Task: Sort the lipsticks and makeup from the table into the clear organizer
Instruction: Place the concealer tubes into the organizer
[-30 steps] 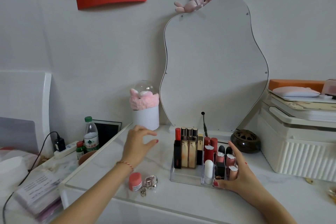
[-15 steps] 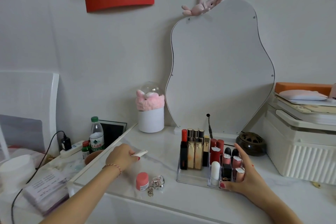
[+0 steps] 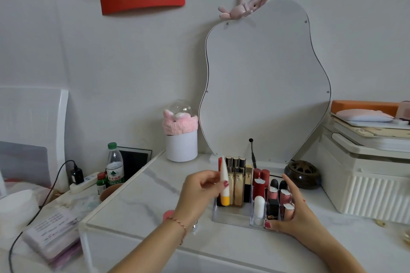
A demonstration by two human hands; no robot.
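A small white tube with a yellow cap (image 3: 224,186) is held cap-down, nearly upright, pinched between the thumb and fingertips of the left hand (image 3: 200,193). It is carried in front of the tall gold lipsticks (image 3: 236,186) standing in the left rear part of the clear organizer (image 3: 230,217); whether its cap touches the organizer cannot be told. The left fingers (image 3: 225,183) are closed around the tube's middle, the wrist is bent slightly back, and a thin bracelet (image 3: 177,221) is worn on the forearm, which reaches in from the lower left.

The right hand (image 3: 297,213) is laid against the organizer's right front corner, thumb at the front wall and fingers curved up along the side, closed loosely on the organizer. Just inside those fingers, short pink and black lipsticks (image 3: 278,197) and a white stick (image 3: 259,206) are stood in small compartments.

A pink-lidded jar (image 3: 168,215) is partly hidden behind the left wrist on the tabletop (image 3: 142,213).
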